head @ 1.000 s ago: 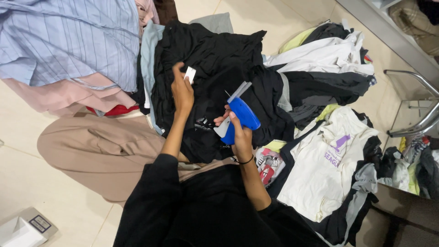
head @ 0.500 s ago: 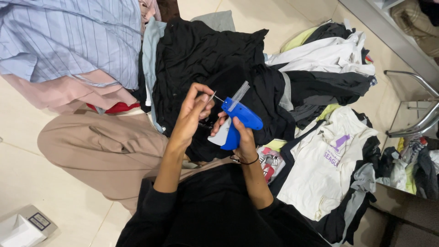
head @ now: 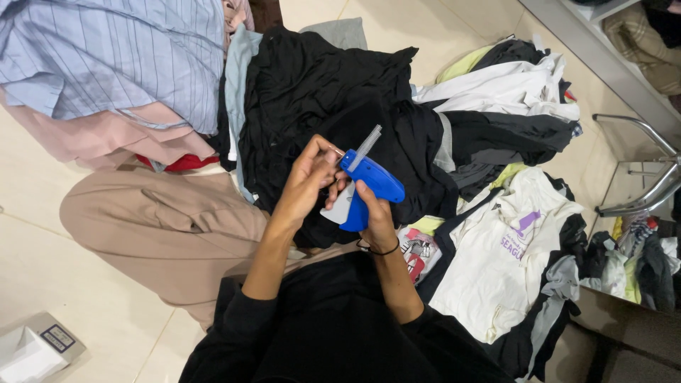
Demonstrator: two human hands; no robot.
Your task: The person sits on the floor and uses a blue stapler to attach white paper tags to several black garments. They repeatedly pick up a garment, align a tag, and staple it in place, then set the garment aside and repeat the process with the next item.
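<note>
Right hand (head: pixel 374 213) grips blue tagging gun (head: pixel 370 186); left hand (head: pixel 306 179) pinches its tip.

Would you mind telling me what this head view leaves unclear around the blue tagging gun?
- Needle tip of the blue tagging gun: covered by the left hand fingertips.
- White tag: mostly hidden behind the gun and right hand.
- Black garment: its type is lost in dark folds.
- Small box: cut off by the lower left edge.
</note>
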